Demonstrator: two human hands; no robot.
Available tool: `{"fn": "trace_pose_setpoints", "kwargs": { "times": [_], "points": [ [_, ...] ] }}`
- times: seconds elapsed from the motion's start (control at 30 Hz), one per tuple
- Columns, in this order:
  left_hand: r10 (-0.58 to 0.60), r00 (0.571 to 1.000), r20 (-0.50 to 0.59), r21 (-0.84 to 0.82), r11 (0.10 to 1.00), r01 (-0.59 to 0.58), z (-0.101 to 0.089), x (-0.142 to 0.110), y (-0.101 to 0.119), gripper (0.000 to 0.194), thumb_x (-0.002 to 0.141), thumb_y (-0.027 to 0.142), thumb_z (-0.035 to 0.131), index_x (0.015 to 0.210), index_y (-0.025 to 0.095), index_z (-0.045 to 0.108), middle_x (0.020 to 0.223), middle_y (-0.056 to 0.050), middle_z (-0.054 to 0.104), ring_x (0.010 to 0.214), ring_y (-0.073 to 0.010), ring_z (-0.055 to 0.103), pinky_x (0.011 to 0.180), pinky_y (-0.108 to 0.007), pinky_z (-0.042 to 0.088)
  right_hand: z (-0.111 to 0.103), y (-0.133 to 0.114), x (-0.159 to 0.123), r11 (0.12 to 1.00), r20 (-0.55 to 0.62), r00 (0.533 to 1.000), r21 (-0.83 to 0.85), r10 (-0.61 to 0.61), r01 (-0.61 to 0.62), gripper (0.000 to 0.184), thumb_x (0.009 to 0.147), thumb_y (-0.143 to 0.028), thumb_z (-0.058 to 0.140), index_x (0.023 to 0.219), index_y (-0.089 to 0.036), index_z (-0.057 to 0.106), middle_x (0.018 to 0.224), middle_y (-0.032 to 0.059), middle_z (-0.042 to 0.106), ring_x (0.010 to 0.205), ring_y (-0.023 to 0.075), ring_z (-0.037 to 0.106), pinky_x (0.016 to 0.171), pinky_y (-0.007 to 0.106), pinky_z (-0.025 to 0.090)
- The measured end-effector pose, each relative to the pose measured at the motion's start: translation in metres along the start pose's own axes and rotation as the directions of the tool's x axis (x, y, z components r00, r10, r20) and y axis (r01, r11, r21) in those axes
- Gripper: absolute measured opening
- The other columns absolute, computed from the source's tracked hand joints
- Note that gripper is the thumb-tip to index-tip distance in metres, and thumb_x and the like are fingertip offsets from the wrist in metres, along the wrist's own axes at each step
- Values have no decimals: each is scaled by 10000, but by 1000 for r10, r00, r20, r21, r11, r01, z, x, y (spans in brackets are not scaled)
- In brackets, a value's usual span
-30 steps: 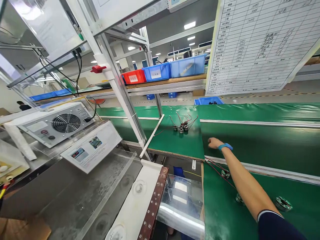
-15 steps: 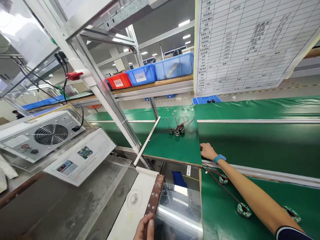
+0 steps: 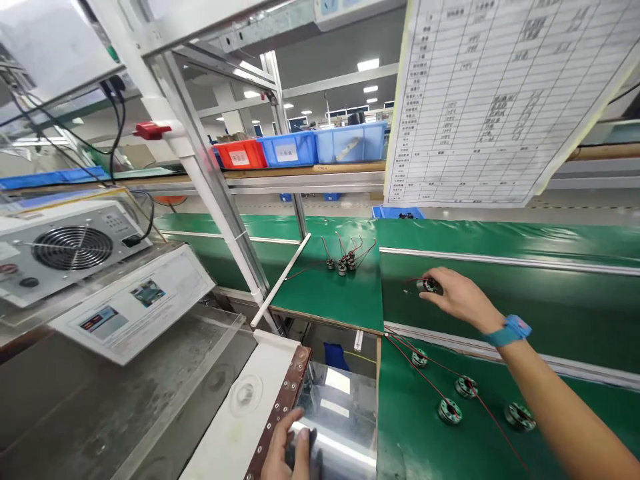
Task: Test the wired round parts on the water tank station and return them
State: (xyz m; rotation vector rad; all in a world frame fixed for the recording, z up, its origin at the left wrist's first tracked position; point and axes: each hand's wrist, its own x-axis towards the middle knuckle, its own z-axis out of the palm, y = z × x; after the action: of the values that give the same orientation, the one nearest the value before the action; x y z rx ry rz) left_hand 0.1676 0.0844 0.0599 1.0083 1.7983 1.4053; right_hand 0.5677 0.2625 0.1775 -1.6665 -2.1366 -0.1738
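Note:
My right hand pinches a small round motor part with a thin red wire, above the green conveyor belt. At the lower middle, my left hand is curled beside the brown riveted strip. Something dark shows between its thumb and fingers, mostly hidden. On the green mat below my right arm lie several ring-shaped motor parts with green tops, some with long red wires. More small motor parts with upright wires stand grouped on the green board.
At left are a grey box with a fan and a tilted instruction sheet. A metal post rises beside the board. Red and blue bins line the shelf. A paper form hangs at upper right.
My right hand has moved from the green board's right edge out over the belt, the motor part now visible in it. Dark material now shows in my left hand. The view has shifted.

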Motion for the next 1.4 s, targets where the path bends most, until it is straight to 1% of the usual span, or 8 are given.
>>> {"fn": "trace_pose_setpoints", "kwargs": {
  "times": [0.17, 0.3, 0.37, 0.47, 0.7, 0.87, 1.13, 1.4],
  "points": [
    [373, 927, -43, 36, 928, -372, -2, -26, 69, 504, 843, 408, 594, 1310, 219, 573, 1427, -112, 531, 1375, -309, 406, 1162, -437, 282, -45, -115, -9, 876, 61, 937, 379, -345, 298, 397, 853, -565, 614, 1131, -281, 627, 1040, 102, 656, 933, 258, 621, 792, 356, 503],
    [354, 935, 20, 60, 933, -354, -31, -46, 84, 586, 804, 408, 658, 1338, 199, 538, 1358, -154, 578, 1298, -328, 479, 1088, -450, 358, -32, -217, -6, 626, 115, 746, 635, -656, 452, 416, 838, -551, 660, 1144, -273, 620, 988, 82, 669, 850, 221, 622, 745, 314, 503],
    [152, 985, 86, 12, 988, -153, -55, -54, 71, 406, 857, 455, 569, 1155, 185, 629, 987, -131, 717, 969, -273, 646, 894, -392, 475, -2, -273, -2, 559, 135, 678, 691, -722, 458, 381, 849, -539, 653, 1103, -256, 621, 934, 57, 668, 796, 198, 609, 715, 291, 480],
    [-121, 988, 92, -166, 977, 135, -99, -72, 31, 400, 896, 551, 444, 913, 185, 605, 538, 12, 562, 535, -164, 545, 622, -296, 449, 68, -362, -7, 560, 178, 629, 674, -756, 482, 300, 859, -499, 651, 960, -219, 619, 841, 36, 656, 753, 188, 591, 689, 276, 427],
    [-475, 877, 65, -585, 694, 420, -174, -152, -54, 580, 646, 730, 676, 812, 186, 561, 515, 35, 555, 479, -143, 579, 512, -241, 378, 208, -515, -80, 574, 371, 438, 539, -819, 617, 329, 828, -453, 699, 962, -166, 611, 947, 110, 696, 899, 253, 645, 713, 275, 405],
    [-560, 815, 150, -657, 559, 506, -180, -177, -62, 591, 601, 709, 737, 787, 163, 608, 577, -30, 638, 553, -159, 634, 544, -242, 417, 237, -539, -110, 636, 462, 453, 401, -762, 660, 353, 849, -443, 655, 1044, -151, 622, 1010, 147, 710, 936, 278, 667, 738, 294, 442],
    [-431, 876, 216, -586, 661, 469, -171, -147, -26, 565, 694, 686, 678, 733, 122, 695, 589, -40, 619, 452, -84, 485, 476, -226, 275, 243, -533, -109, 657, 520, 437, 382, -734, 649, 489, 815, -589, 651, 1034, -152, 632, 1011, 158, 711, 943, 298, 667, 741, 312, 446],
    [-405, 914, 34, -696, 647, 312, -184, -123, -9, 501, 708, 590, 736, 862, 114, 735, 656, 21, 488, 476, -23, 249, 500, -236, 171, 243, -534, -107, 595, 486, 367, 490, -793, 637, 325, 857, -385, 643, 1075, -155, 569, 1058, 130, 691, 970, 267, 650, 744, 293, 420]
  ]
}}
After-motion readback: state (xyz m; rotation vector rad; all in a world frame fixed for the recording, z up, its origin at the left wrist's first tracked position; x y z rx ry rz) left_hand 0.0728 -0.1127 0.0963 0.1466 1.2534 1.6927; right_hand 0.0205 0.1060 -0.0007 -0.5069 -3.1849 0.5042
